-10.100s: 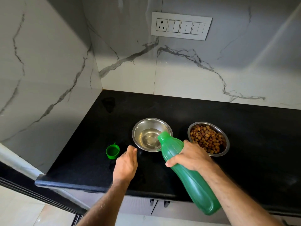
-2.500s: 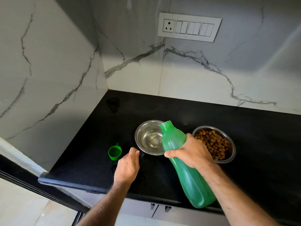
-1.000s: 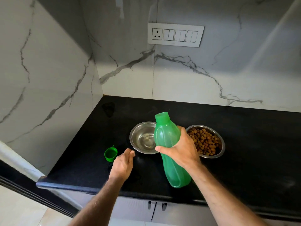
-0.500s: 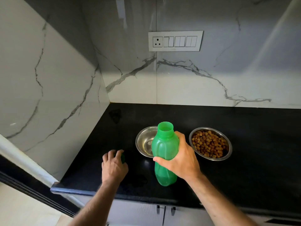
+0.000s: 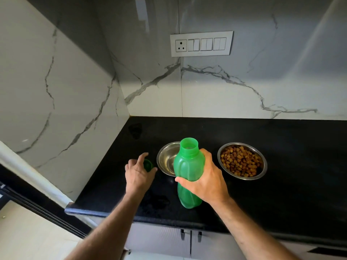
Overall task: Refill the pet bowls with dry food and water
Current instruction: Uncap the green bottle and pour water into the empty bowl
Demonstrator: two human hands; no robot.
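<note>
Pouring looks finished: the right hand (image 5: pixel 207 182) grips the green water bottle (image 5: pixel 188 177) upright on the bench (image 5: pixel 293 194), before the water bowl (image 5: pixel 167 158). The left hand (image 5: pixel 138 174) pinches the green cap (image 5: pixel 147 164); next, screw it on.

bright daylight, soft shadow band across the upper marble wall (image 5: pixel 262 25), glare streak on the tile above the switch panel (image 5: pixel 201 43). wide-angle bending at edges; left hand (image 5: pixel 138 174) slightly motion-blurred, black countertop (image 5: pixel 291 194) underexposed.
</note>
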